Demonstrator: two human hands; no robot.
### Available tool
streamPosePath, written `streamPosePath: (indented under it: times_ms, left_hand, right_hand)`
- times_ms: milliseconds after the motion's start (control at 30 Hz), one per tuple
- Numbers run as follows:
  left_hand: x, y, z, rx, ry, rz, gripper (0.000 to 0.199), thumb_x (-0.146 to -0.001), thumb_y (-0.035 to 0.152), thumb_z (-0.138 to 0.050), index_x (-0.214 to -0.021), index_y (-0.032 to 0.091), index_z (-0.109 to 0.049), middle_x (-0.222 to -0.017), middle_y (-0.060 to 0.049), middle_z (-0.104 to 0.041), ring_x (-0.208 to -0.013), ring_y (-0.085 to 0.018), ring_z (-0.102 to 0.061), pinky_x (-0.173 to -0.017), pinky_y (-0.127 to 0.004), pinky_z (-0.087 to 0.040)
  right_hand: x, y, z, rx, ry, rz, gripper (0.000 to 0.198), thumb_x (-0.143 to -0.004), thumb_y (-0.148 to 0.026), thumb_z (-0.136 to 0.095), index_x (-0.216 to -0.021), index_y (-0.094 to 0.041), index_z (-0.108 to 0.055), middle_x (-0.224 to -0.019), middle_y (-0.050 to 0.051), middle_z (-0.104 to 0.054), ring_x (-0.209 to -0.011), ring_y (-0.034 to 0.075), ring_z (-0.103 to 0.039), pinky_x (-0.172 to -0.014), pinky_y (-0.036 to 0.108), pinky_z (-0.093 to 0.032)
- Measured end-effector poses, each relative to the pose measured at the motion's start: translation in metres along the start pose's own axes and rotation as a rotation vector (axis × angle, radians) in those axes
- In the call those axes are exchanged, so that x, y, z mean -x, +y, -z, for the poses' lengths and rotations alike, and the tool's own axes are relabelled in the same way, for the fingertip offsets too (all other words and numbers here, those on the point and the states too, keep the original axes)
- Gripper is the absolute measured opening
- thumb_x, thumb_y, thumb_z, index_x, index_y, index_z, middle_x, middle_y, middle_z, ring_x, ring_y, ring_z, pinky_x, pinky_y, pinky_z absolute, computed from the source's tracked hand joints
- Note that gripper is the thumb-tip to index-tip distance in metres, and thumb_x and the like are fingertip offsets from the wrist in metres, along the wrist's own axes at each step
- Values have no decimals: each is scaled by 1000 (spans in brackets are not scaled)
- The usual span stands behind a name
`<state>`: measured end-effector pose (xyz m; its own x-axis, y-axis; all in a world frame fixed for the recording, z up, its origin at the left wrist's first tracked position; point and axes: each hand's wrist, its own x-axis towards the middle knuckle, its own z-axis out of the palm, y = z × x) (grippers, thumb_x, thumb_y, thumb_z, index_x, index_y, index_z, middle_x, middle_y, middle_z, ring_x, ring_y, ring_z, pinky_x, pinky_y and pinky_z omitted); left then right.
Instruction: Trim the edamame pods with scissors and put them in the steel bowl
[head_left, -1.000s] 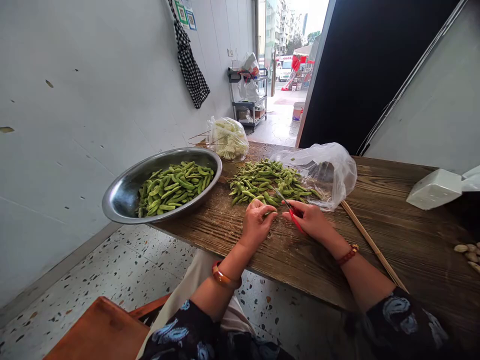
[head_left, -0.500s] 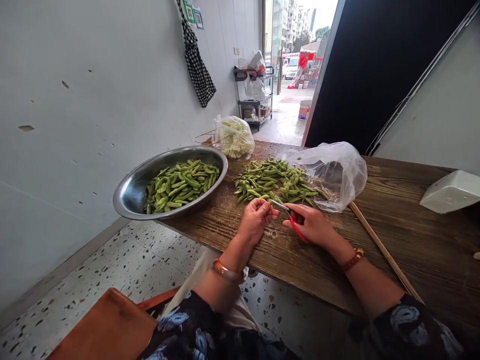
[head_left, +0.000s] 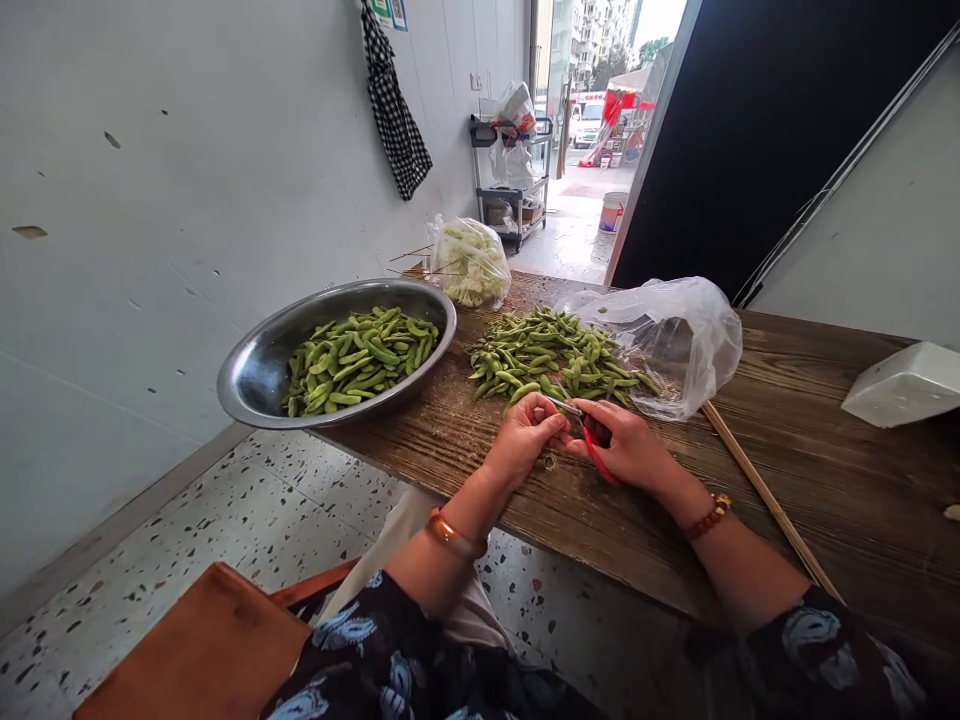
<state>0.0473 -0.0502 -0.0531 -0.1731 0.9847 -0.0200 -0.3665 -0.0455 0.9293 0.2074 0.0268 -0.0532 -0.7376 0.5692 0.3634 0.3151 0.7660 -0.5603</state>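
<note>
Both draw closer: my left hand (head_left: 523,442) pinches something unclear, my right hand (head_left: 630,448) grips scissors (head_left: 598,456); snipping seems near.

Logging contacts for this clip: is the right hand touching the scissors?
Touching: the head view shows the right hand gripping the red-handled scissors by their handles.
</note>
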Motion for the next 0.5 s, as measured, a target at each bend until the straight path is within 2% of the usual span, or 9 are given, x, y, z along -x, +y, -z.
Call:
streamPosePath:
  times_ms: [233,333,500]
  left_hand:
    - [1,2,0,-6,-1,-12,33,-69,35,-73,-80,16,-49,-66,2,-62,-49,-8,-57,-50,-21,-46]
    - [0,2,0,-39,50,-35,31,-68,34,-73,-83,16,-53,-65,3,-60,-49,-8,-56,-49,-19,-44]
    - [-4,0,3,-106,163,-87,27,-70,35,-71,-78,14,-56,-62,3,-57,-46,-6,-50,-45,-17,-35]
  right_hand:
    - [-1,-2,5,18,-19,6,46,-84,-49,-60,-115,-16,-62,-72,2,-57,-63,16,-50,-60,28,-42]
    - [-1,-2,5,32,-33,-1,46,-84,-48,-60,-117,-16,-62,-71,2,-57,-63,16,-50,-60,27,-41]
    - [-1,-3,3,51,-82,-23,45,-85,-48,-59,-116,-15,-63,-75,3,-63,-65,16,-54,-62,26,-41]
